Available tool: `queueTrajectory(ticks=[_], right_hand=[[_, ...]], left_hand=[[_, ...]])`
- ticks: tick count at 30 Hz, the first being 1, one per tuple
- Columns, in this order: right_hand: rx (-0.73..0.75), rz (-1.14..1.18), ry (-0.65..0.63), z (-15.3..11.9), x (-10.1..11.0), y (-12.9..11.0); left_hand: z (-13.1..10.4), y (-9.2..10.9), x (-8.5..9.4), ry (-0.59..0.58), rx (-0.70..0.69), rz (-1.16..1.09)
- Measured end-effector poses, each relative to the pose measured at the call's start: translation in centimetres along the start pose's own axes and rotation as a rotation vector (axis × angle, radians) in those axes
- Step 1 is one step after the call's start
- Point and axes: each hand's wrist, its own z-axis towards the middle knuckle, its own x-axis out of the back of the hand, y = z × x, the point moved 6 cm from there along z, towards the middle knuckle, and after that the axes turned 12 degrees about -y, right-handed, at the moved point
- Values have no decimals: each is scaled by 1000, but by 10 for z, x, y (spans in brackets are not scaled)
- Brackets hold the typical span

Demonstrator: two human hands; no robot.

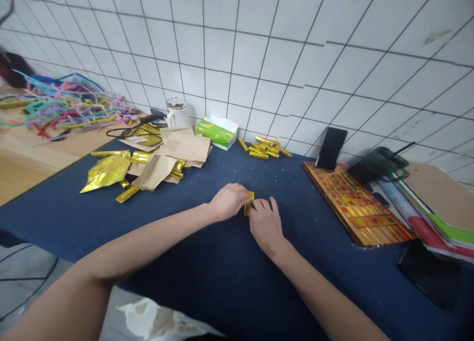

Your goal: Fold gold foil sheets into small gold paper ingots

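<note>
Between my two hands, on the dark blue tabletop [222, 262], is a small piece of gold foil paper [252, 195], mostly covered by fingers. My left hand [230, 202] pinches it from the left side with closed fingers. From the right, my right hand [264, 225] presses on its lower part, fingers bent over it and one finger lifted away. Beyond the hands, near the wall, lies a small pile of gold foil rolls [264, 148]. To the left are crumpled gold foil [107, 172], more gold pieces and brown paper sheets [183, 146].
A green tissue pack [217, 132] and a white mug [178, 114] stand by the tiled wall. Colourful pipe cleaners [74, 106] heap at far left. On the right lie a gold-red packet [365, 215], a propped phone [331, 148], a dark cup [381, 164] and a black item [429, 272].
</note>
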Motion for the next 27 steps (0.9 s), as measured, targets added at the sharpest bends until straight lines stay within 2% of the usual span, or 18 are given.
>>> queueTrajectory(ticks=[2,6,15,19,24,27], right_hand=[[3,7,0,0,-1,1],[7,16,-4,0,-1,1],[48,53,-49,-10,-6,4],[106,50,-149,-20,-11,4],[118,81,-235,-22,-11,6],[117,92,-236,-21,-10,6]], left_hand=[[-14,7,-7,-42,-58,22],[-27,10,-15,-102,2,85],[-28,15,-15,-113,18,143],[-29,15,-11,-119,8,109],[-19,11,1,-158,-9,30],[-13,9,-1,-193,-42,4]])
